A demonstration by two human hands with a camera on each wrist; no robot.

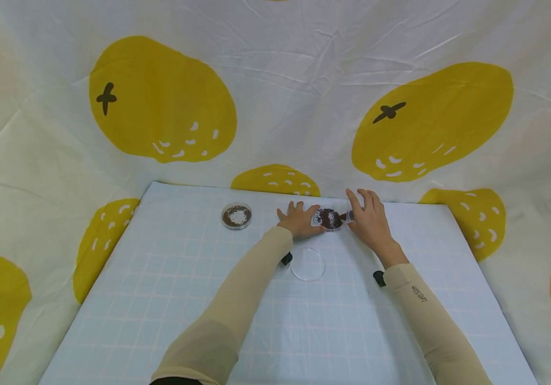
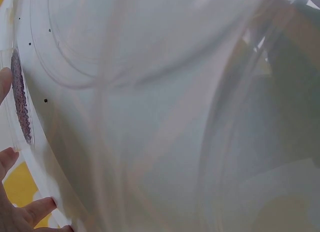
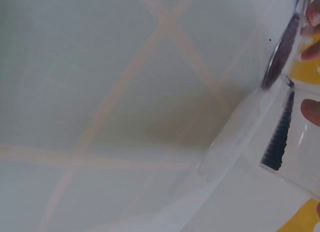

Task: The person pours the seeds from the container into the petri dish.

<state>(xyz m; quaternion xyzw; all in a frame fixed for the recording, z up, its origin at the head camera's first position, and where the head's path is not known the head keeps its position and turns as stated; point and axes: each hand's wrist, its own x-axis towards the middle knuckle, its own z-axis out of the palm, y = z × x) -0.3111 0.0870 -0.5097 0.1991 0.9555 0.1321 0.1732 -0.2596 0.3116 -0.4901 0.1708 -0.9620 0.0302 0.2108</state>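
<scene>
A round clear plastic dish with dark brown granules and a white patch [image 1: 334, 230] stood at about one o'clock on the pale blue checked tabletop [image 1: 342, 321], near its far edge. The left hand [image 1: 296, 220] gripped its near-left rim between thumb and forefinger, the other fingers spread. The right hand [image 1: 370, 222] held a clear plastic cup [image 3: 302, 147], tipped sideways at the dish's three o'clock, with dark granules [image 3: 280, 134] gathered against one wall.

At nine o'clock from it, well apart, stood a second clear dish holding a brown ring around a white centre [image 1: 237, 228]; this one looked finished. The dish in hand seemed partway through filling: brown covered much of it, white showed through, and the cup was not yet empty. A thin clear round lid [image 1: 307, 279] lay at seven o'clock, so covering appeared left to do. A few dark specks [image 2: 45, 100] dotted the tabletop.
</scene>
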